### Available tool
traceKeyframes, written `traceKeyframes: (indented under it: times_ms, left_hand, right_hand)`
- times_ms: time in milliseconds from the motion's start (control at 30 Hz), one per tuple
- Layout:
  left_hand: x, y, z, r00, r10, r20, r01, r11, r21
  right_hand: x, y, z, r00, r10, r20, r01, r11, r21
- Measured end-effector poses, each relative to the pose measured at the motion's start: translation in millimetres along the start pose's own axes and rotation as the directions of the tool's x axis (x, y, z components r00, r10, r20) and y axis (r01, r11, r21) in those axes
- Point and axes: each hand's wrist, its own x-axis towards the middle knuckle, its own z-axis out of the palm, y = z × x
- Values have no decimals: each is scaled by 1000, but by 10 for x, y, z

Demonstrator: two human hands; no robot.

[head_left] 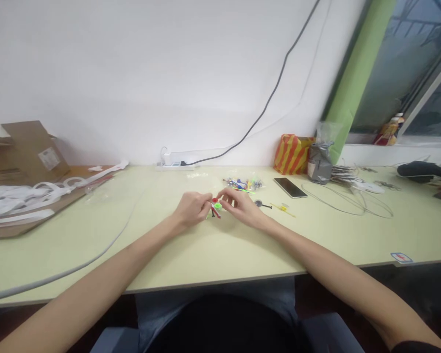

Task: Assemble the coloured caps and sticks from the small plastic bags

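Note:
Over the middle of the table, my two hands meet at a small plastic toy [216,209] with red, bright green, white and dark parts. My left hand [193,208] is closed, its thumb and forefinger pinching the toy from the left. From the right, my right hand [241,208] curls its thumb and fingers at the toy's red upper part; the exact contact is too small to make out. Right of that hand lie a dark round piece with a black stem [259,203] and a thin yellow piece [284,208]. Behind my hands is a clear bag of colourful small parts [243,184].
A phone [290,188], a striped bag [293,154] and a grey bag [320,162] are at the back right, near looped wire [367,211]. A power strip [175,166] lies by the wall. White strips [29,198] and a cardboard box [32,152] fill the left. A white cable [80,267] crosses the front left.

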Motion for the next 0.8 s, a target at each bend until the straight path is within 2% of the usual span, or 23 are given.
traceKeyframes:
  times_ms: [167, 300, 433, 500, 567, 667, 800]
  left_hand:
    - [18, -103, -118, 985, -107, -133, 92, 989, -118]
    - [28, -211, -220, 947, -207, -244, 152, 962, -226]
    - [44, -224, -209, 928, -263, -265, 185, 940, -285]
    - [51, -206, -177, 934, -262, -245, 187, 939, -290]
    - [56, -189, -145, 941, -257, -218, 192, 941, -280]
    - [57, -176, -112, 951, -253, -176, 203, 943, -263]
    - [58, -152, -98, 956, -269, -121, 218, 921, -322]
  right_hand:
    - [83, 48, -45, 982, -18, -186, 3, 997, -81]
    - [81, 175, -265, 929, -19, -369, -46, 985, -167]
    - [65, 374, -469, 880, 30, -474, -144, 968, -206]
    - [56, 486, -497, 894, 62, -444, -179, 958, -226]
    - [48, 584, -476, 931, 76, -358, -180, 947, -266]
    - [46, 662, -399, 981, 53, -186, -114, 937, -331]
    - [59, 559, -294, 996, 7, -92, -32, 960, -278]
